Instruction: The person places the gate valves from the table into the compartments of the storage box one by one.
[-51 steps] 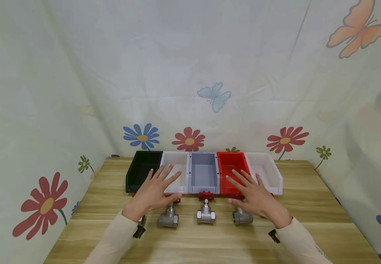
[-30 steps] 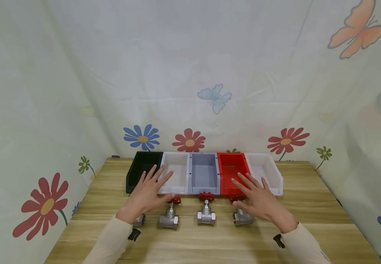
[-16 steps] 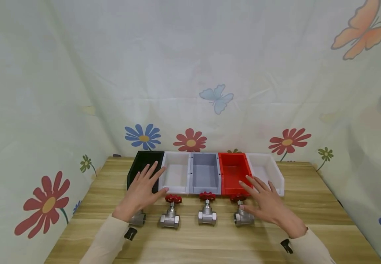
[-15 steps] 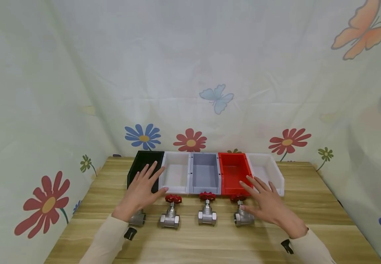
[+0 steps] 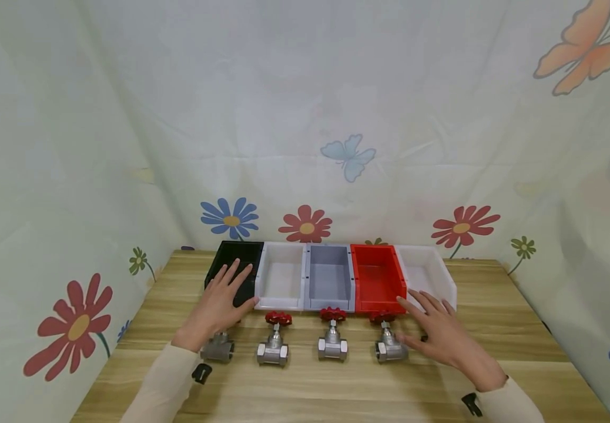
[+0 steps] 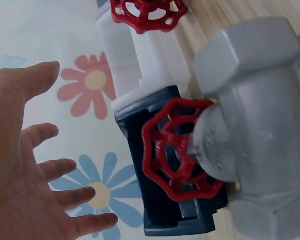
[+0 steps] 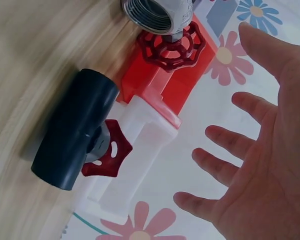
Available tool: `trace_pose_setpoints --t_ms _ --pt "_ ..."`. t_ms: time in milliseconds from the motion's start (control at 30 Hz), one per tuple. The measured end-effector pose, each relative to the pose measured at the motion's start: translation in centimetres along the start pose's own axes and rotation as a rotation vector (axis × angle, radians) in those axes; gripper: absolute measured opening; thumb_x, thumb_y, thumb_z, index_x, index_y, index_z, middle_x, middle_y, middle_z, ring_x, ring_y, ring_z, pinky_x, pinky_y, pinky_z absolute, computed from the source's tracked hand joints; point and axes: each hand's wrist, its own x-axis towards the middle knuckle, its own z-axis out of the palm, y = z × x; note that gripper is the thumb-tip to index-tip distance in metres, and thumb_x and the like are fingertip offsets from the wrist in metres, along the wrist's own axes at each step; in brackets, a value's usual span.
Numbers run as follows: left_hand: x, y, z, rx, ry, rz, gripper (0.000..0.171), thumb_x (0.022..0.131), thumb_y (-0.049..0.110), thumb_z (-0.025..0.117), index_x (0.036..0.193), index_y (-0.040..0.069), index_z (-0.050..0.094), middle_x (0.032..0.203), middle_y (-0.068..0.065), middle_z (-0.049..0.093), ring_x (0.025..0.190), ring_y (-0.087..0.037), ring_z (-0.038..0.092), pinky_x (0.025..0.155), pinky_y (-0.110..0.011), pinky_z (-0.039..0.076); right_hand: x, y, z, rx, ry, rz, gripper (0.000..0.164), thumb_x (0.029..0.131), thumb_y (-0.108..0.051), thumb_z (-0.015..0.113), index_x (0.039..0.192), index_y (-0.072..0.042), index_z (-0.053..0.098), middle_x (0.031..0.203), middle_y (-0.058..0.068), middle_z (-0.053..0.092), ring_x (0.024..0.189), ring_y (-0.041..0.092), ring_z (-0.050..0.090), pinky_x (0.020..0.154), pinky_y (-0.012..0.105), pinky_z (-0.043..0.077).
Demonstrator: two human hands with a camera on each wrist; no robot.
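Valves (image 5: 332, 348) line the frame's lower centre, ungripped; left hand (image 5: 216, 306) and right hand (image 5: 443, 336) hover, fingers spread wide, apparently pre-grasp; gripping would call for lowering and curling.

In front of you hangs a pale, lightly creased backdrop (image 5: 262, 88), with a left wall (image 5: 30, 188) and a right wall (image 5: 596, 247) of similar printed material at your sides. A light-blue butterfly (image 5: 349, 156) sits near the backdrop's middle, and an orange butterfly (image 5: 580, 56) is printed high to your right. Low on the backdrop you see a blue flower (image 5: 231, 221) and a red flower (image 5: 307, 228); a larger red bloom (image 5: 77, 327) decorates your left. Your surface (image 5: 305, 396) has yellowish-brown wood grain. The light reaching you is soft and diffuse.
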Motion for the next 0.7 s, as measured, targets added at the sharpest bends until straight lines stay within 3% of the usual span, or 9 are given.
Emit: trace_pose_setpoints --t_ms 700 --pt "0.4 -3.6 0.6 -0.066 -0.012 -0.089 0.079 0.094 0.041 0.062 0.158 0.019 0.021 0.163 -0.022 0.014 0.145 -0.053 0.018 0.106 -0.07 0.032 -2.0 1.8 0.8 -0.001 -0.052 0.087 0.071 0.078 -0.041 0.079 0.14 -0.018 0.054 0.142 0.017 0.051 0.126 0.041 0.049 0.096 0.067 0.043"
